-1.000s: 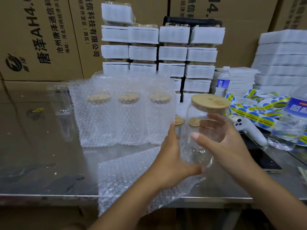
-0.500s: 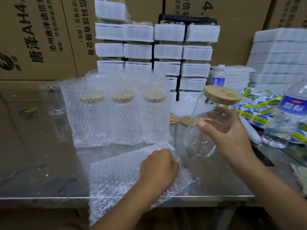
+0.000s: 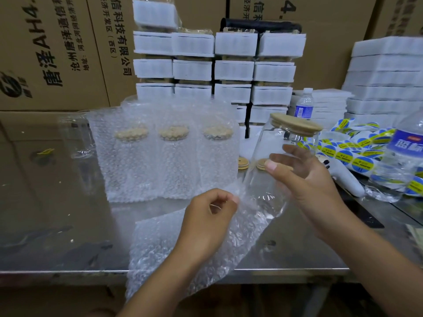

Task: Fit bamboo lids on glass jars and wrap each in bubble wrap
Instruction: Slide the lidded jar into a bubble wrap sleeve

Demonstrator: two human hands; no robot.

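While right fingers (image 3: pixel 272 167) clasp jar (image 3: pixel 259 179), left fingers (image 3: pixel 230 200) pinch bubble wrap (image 3: pixel 160 243) beside its base

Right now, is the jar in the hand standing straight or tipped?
Tipped. The jar leans: its lid sits further right than its base, with the right hand holding it.

The right hand (image 3: pixel 306 179) grips a jar (image 3: pixel 263 195) with its lid (image 3: pixel 295 123) on, tilted and held off the surface (image 3: pixel 57 225). The left hand (image 3: pixel 210 216) pinches the raised edge of a bubble wrap sheet (image 3: pixel 183 248) just beside the jar's base; the sheet's near end hangs over the front edge. Behind stand three wrapped jars (image 3: pixel 174 156) in a row, with loose lids (image 3: pixel 243 163) to their right.
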